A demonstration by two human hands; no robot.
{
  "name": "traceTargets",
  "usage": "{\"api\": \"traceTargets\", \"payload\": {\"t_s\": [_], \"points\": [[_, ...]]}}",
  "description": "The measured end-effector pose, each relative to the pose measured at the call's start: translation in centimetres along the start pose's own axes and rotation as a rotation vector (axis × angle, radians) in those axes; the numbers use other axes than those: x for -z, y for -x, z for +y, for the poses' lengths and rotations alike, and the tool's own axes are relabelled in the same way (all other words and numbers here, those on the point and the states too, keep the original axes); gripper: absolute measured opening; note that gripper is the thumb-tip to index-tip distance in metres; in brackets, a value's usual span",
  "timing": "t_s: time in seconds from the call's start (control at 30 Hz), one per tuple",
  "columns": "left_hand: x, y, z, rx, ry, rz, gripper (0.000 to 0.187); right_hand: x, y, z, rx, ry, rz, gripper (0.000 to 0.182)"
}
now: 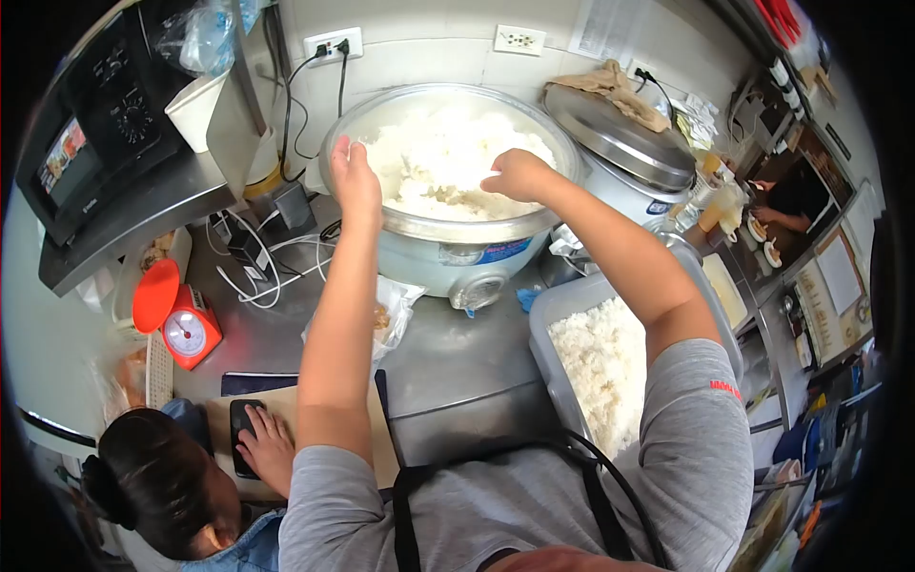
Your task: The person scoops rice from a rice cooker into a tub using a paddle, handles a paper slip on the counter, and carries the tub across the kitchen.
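Note:
A large rice cooker (pixel 434 255) with a wide metal rim stands against the wall, filled with cooked white rice (pixel 434 143). At its left edge, my left hand (pixel 355 181) is closed on the rim of the pot. My right hand (pixel 522 178) is over the right part of the rice, its fingers closed. A bit of something white shows at its fingertips, against the rice; what it holds I cannot make out. Below my right arm, a grey plastic tub (pixel 562 372) holds more cooked rice, partly covered by my arm and sleeve.
A second cooker with a steel lid (pixel 620 129) and a brown cloth (pixel 610 91) stands at right. Left are an orange scale (pixel 186 329), cables and a microwave (pixel 110 124). Close at lower left, another person's hand (pixel 267 448) rests on a phone (pixel 244 434).

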State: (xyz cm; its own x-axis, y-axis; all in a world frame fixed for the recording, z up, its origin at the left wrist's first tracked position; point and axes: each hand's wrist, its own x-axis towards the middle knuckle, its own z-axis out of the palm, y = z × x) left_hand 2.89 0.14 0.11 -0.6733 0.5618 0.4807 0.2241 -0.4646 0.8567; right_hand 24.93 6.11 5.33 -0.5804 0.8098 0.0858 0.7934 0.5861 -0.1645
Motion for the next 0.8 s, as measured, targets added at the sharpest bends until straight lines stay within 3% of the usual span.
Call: {"api": "traceTargets", "payload": {"t_s": [0.1, 0.23, 0.33, 0.43, 0.6, 0.63, 0.67, 0.73, 0.8], "points": [[-3.9, 0.3, 0.0, 0.502, 0.672, 0.037, 0.051, 2.0, 1.3, 0.0, -0.039, 0.017, -0.033, 0.047], [-7.7, 3.5, 6.4, 0.748, 0.641, 0.314, 0.051, 4.9, 3.5, -0.2, -0.020, -0.032, 0.053, 0.047], [-9.2, 4.3, 5.9, 0.492, 0.939, 0.160, 0.053, 6.7, 6.7, 0.4, -0.015, -0.145, 0.101, 0.043], [-11.0, 7.0, 7.2, 0.360, 0.966, -0.005, 0.049, 7.1, 11.9, 3.0, 0.026, -0.251, 0.188, 0.036], [-14.4, 20.3, 9.0, 0.415, 0.975, -0.306, 0.044, 7.0, 25.5, 9.2, -0.177, -0.384, 0.087, 0.026], [-14.9, 23.7, 8.1, 0.562, 0.983, -0.411, 0.046, 6.3, 28.3, 10.6, -0.231, -0.387, 0.065, 0.024], [-14.9, 26.7, 6.0, 0.724, 0.775, -0.698, 0.049, 4.5, 30.9, 12.0, -0.317, -0.215, 0.071, 0.022], [-13.9, 30.5, 3.3, 0.430, -0.004, -1.144, 0.047, 0.3, 33.5, 12.9, -0.429, 0.112, 0.022, 0.018], [-13.9, 29.9, 2.4, 0.126, -0.402, -1.419, 0.040, -2.6, 35.4, 12.5, -0.514, 0.397, -0.076, 0.017]]}}
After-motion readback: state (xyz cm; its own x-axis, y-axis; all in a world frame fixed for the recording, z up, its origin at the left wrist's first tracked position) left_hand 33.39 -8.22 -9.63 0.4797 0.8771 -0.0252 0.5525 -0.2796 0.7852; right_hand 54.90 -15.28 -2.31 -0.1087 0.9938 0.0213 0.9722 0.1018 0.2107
